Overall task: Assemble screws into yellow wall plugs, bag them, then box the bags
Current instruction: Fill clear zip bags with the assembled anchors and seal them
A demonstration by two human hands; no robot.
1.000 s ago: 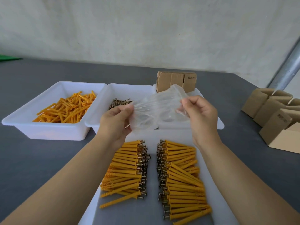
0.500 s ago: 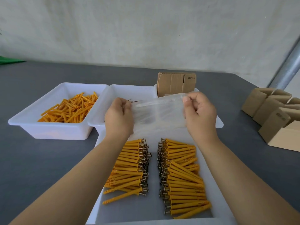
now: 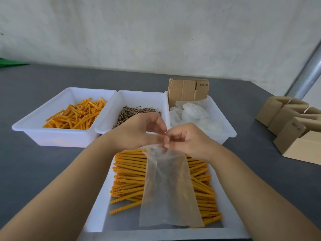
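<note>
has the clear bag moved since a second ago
Yes. The clear bag has come down toward the person: it was spread level in front of the screw bin, and now it hangs over the assembled plugs in the near tray.

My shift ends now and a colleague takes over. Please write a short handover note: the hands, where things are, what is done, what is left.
Left hand and right hand pinch the top edge of an empty clear bag, which hangs over the assembled plugs in the near tray.
Loose plugs, screws and spare bags sit in the far bins.
Done: many plugs assembled.
Left: open the bag, fill it, box it in the cartons.
</note>
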